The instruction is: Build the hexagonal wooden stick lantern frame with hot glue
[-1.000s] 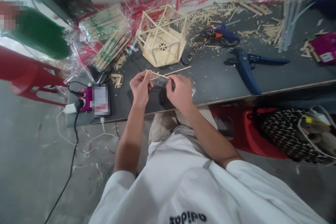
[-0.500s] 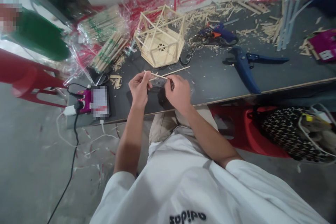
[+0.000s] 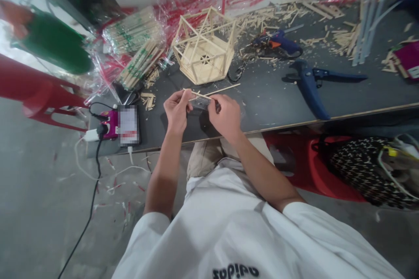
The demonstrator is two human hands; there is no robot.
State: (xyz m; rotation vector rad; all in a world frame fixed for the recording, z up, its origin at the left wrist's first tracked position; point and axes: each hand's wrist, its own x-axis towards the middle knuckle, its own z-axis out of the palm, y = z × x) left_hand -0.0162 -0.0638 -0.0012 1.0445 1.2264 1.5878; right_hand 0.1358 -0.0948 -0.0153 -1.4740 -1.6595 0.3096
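Observation:
Between my hands is a thin wooden stick point(image 3: 202, 95), held close above the table's front part. My left hand point(image 3: 176, 110) pinches its left end, and my right hand point(image 3: 225, 115) is closed on its right end. Under the stick shows a small clear piece with faint markings point(image 3: 200, 103); its kind I cannot make out. A second wooden stick point(image 3: 226, 89) lies just behind, pointing to the right. Beyond my hands stands a six-sided frame of wooden sticks point(image 3: 217, 66) on a flat wooden base.
Right of the frame lie a blue glue gun point(image 3: 284, 44) and a blue pipe cutter point(image 3: 309, 89). Bundled sticks point(image 3: 139, 64) in plastic sit at left, near a phone point(image 3: 128, 125) and a purple power strip point(image 3: 113, 123). Cut stick pieces and clear glue sticks point(image 3: 364, 30) are at the back right.
The whole scene has shifted slightly to the right as the camera turned. Both hands keep their hold on the stick, with hardly any change in pose.

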